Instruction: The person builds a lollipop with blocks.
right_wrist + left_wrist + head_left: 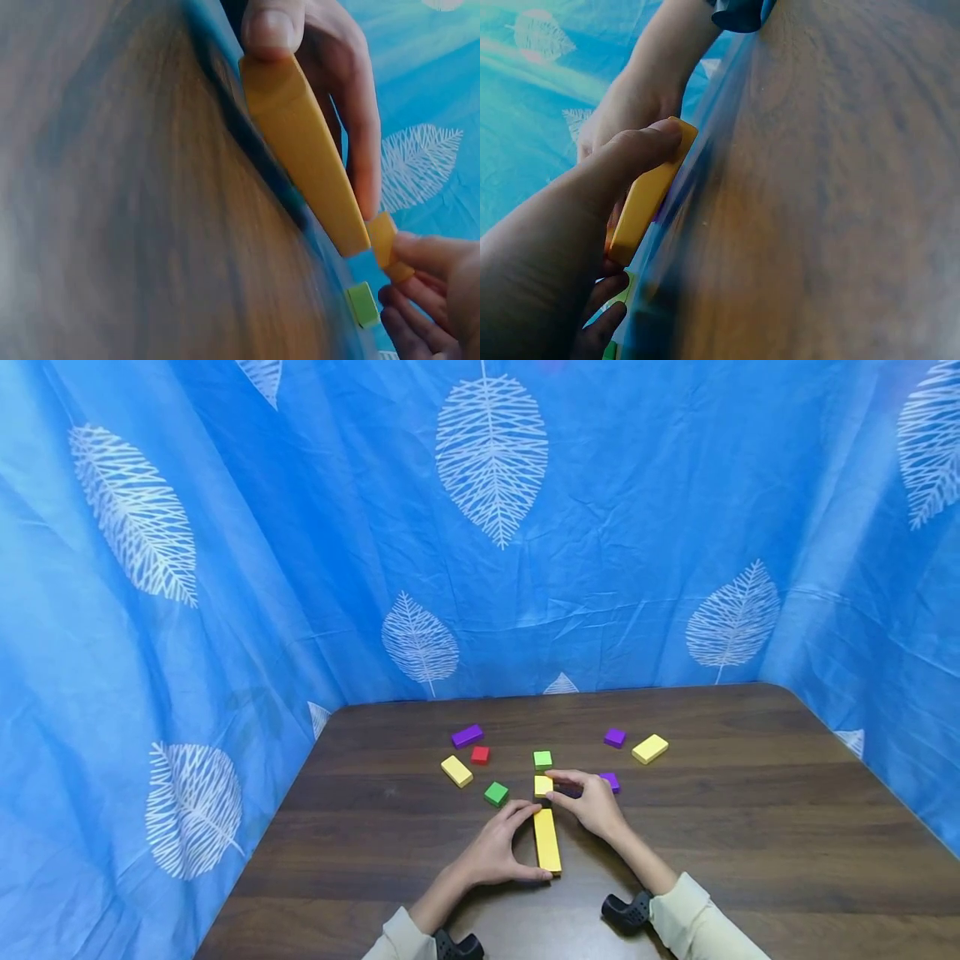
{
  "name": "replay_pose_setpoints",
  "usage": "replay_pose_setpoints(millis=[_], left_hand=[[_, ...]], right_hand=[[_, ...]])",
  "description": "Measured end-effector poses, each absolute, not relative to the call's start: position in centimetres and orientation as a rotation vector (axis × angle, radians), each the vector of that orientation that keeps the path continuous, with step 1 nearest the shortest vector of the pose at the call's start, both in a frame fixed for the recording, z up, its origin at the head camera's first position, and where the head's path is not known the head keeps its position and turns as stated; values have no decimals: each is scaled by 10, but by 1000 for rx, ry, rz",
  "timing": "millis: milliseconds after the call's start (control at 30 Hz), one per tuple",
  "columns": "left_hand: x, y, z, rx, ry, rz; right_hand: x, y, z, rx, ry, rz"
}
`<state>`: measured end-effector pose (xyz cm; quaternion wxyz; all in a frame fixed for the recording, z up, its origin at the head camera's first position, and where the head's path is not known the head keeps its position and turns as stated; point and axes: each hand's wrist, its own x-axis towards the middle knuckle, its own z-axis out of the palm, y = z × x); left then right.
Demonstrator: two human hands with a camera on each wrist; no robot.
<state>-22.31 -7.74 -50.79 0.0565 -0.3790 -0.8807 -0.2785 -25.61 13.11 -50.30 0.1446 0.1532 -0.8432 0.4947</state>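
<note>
Left hand: the left hand (498,852) spanned the long yellow block (548,843) lengthwise, thumb at the near end, fingers at the far end; fingers curled, gripping it.
Right hand: the right hand (592,806) pinched the small yellow block (542,786) between thumb and fingers.
Long yellow block: over the near-middle part of the desk (712,835), its length pointing away from the person; could not tell whether its underside touched the wood.
Small yellow block: just beyond the far end of the long yellow block, a narrow gap between them in the head view.
Light green block (542,760): just beyond the small yellow block, roughly in line with both yellow pieces.
Left group: dark green block (496,793) nearest the left hand; left yellow block (457,772), red block (480,755) and left purple block (467,736) lay farther out, apart from one another.
Right group: near purple block (611,782) partly hidden behind the right hand; far purple block (615,738) and right yellow block (649,749) lay beyond it.
Wrists: a black device (630,910) sat at the right wrist by a pale sleeve (690,910).
Backdrop: blue curtain (600,568) with white leaf prints behind the desk.
</note>
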Motion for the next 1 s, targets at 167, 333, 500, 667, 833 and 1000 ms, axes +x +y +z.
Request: replay_pose_setpoints(millis=[167, 333, 500, 667, 833, 1000], left_hand=[[-224, -78, -508, -1173, -2653, -828], [-223, -79, -510, -1179, -2665, -785], [-222, -79, -513, -1174, -2675, -722], [-219, -79, -514, -1143, -2675, -756], [-216, -81, -516, -1108, -2566, -875], [-217, -83, -521, -1152, -2421, -949]], right_hand=[[-257, 129, -507, 436, -2428, 1332], [-256, 129, -512, 446, -2442, 1268], [-256, 128, -516, 499, -2453, 1128], [-256, 130, -518, 522, -2452, 1069], [-255, 130, -521, 517, -2448, 1092], [-253, 132, -524, 509, -2410, 1135]])
